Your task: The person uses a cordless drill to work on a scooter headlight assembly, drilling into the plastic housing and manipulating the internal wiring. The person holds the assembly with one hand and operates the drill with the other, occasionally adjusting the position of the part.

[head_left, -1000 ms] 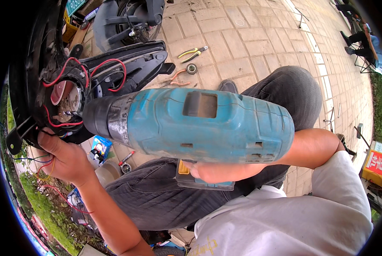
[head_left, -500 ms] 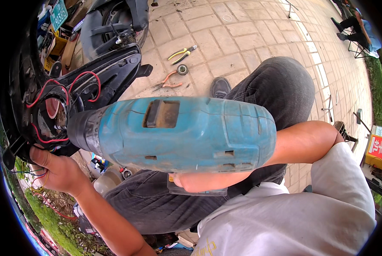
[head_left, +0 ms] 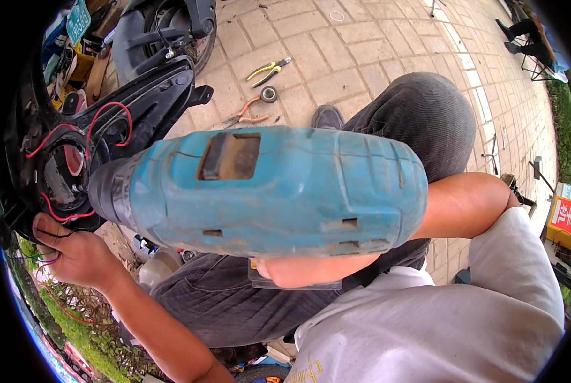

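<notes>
A worn teal cordless drill (head_left: 298, 191) fills the middle, its black chuck (head_left: 110, 191) toward the left. My right hand (head_left: 317, 270) is wrapped round its grip, beneath the body. The chuck end meets a black plastic vehicle panel (head_left: 157, 96) at a round opening; the tip of the bit is hard to make out. Red wires (head_left: 110, 108) loop over that panel. Just below the opening, my left hand (head_left: 78, 252) is closed with the thumb on top, pinching thin wires (head_left: 43, 260) at the panel's lower edge. Its other fingers are mostly hidden.
Yellow-handled pliers (head_left: 269, 71), orange-handled pliers (head_left: 250, 116) and a roll of tape (head_left: 269, 94) lie on the paving. A dark wheel and fender (head_left: 164, 38) stand beyond the panel. My bent knee (head_left: 426, 115) rises behind the drill. A seated person (head_left: 534, 41) is at the far right.
The drill, the panel and my left hand sit slightly further left in view. Both hands keep their hold. A black wire now shows across my left thumb.
</notes>
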Demonstrator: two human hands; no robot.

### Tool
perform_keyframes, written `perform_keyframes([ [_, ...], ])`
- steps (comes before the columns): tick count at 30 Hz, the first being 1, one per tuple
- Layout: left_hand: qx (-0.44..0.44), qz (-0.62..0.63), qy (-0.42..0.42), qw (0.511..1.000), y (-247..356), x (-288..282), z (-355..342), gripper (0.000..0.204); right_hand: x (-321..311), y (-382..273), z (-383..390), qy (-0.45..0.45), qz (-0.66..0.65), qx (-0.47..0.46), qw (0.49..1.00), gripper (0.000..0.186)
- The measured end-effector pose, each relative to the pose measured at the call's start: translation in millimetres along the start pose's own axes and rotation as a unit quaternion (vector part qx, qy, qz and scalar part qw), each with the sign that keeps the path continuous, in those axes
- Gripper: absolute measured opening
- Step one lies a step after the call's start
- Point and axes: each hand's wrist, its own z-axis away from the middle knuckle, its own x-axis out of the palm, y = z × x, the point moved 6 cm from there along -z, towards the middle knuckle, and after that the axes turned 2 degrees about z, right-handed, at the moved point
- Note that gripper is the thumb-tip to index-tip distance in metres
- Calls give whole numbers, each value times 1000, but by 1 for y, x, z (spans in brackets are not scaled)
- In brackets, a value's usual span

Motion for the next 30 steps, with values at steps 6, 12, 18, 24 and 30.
perform_keyframes([
  [6,-72,-1,-4,997,12,-3,2,34,2,-3,1,-38,52,8,998,28],
  [12,-77,117,44,989,11,-1,2,47,1,-10,-4,-22,56,-18,998,27],
  [18,-146,147,11,978,8,0,7,49,-2,-23,-12,-10,-41,41,998,24],
  [24,-160,172,23,972,12,2,4,54,-2,-18,-10,-76,18,-9,997,23],
  [30,-146,146,21,978,8,0,3,58,1,-22,-7,3,13,75,997,20],
])
